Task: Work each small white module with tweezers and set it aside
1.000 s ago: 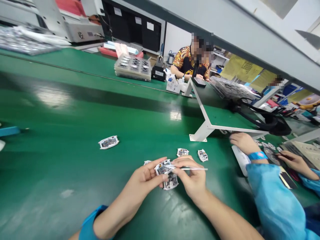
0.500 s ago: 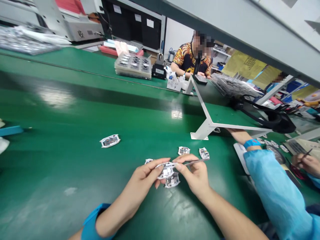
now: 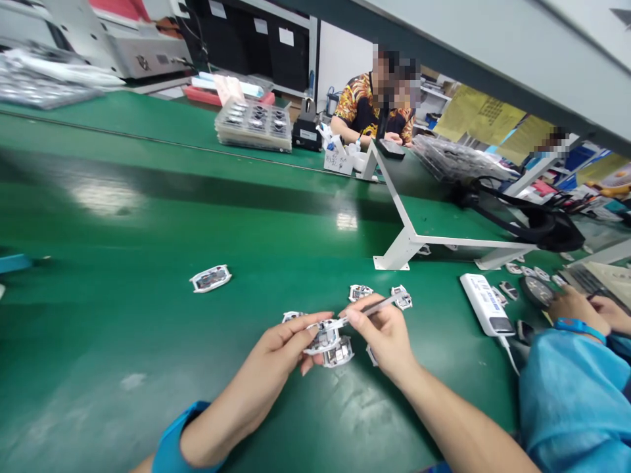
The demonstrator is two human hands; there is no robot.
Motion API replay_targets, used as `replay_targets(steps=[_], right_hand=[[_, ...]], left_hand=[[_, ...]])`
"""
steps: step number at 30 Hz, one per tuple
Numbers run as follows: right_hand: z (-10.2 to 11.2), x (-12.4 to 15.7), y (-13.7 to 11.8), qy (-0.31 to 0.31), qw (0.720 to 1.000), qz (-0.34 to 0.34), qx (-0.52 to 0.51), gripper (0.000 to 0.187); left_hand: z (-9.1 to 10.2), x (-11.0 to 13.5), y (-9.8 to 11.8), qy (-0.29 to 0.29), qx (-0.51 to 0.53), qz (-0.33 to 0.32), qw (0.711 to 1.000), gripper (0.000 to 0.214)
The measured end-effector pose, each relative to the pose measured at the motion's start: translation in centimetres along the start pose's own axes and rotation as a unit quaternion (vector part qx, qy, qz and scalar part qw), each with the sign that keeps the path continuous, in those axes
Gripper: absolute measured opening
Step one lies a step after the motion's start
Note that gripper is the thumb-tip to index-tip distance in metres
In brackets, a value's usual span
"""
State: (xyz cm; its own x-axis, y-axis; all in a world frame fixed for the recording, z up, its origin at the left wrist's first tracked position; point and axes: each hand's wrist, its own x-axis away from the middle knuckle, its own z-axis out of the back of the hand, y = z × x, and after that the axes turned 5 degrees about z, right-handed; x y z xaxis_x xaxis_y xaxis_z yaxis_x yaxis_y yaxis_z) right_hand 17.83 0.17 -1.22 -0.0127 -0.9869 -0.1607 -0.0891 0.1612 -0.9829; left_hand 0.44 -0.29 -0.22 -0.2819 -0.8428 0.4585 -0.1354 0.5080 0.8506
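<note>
Green workbench (image 3: 148, 197), near middle: my left hand (image 3: 273, 348) grips a white-framed circuit module (image 3: 323, 338) in a narrow pinch. My right hand (image 3: 383, 338) holds slim tweezers (image 3: 369, 310), tip at the module's edge. Advise bracing the module, keeping the tip shallow.

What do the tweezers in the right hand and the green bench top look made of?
The tweezers in the right hand look like slim metal, probably steel, with a dull grey sheen, though they are too thin to be sure. The green bench top looks like a smooth plastic or rubber-like mat with a glossy finish: bright light reflections sit on it.
</note>
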Motion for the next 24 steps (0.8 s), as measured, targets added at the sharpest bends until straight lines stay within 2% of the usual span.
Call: replay_targets(steps=[4, 7, 10, 13, 15, 20, 24], right_hand=[[-0.15, 0.36, 0.30, -0.002, 0.998, 0.065, 0.015, 0.005], [-0.20, 0.39, 0.25, -0.017, 0.995, 0.099, 0.020, 0.007], [-0.15, 0.28, 0.00, -0.034, 0.984, 0.168, 0.056, 0.010], [-0.04, 0.26, -0.18, -0.055, 0.973, 0.210, 0.079, 0.011], [0.03, 0.30, -0.19, -0.057, 0.979, 0.184, 0.063, 0.010], [0.06, 0.19, -0.21, 0.001, 0.999, 0.036, 0.005, 0.004], [-0.07, -0.09, -0.50, 0.008, 1.000, -0.004, 0.000, 0.013]], left_hand=[[0.07, 0.04, -0.05, -0.012, 0.054, 0.034, 0.998, 0.041], [0.21, -0.04, -0.21, -0.029, 0.095, 0.047, 0.994, 0.040], [0.36, -0.14, -0.34, -0.044, 0.129, 0.050, 0.989, 0.039], [0.39, -0.14, -0.32, -0.040, 0.113, 0.052, 0.991, 0.038], [0.30, -0.11, -0.18, -0.028, 0.075, 0.046, 0.996, 0.040], [0.04, -0.07, 0.34, 0.010, -0.035, -0.032, 0.999, 0.033], [0.00, -0.11, 0.19, 0.024, -0.060, -0.080, 0.995, 0.027]])
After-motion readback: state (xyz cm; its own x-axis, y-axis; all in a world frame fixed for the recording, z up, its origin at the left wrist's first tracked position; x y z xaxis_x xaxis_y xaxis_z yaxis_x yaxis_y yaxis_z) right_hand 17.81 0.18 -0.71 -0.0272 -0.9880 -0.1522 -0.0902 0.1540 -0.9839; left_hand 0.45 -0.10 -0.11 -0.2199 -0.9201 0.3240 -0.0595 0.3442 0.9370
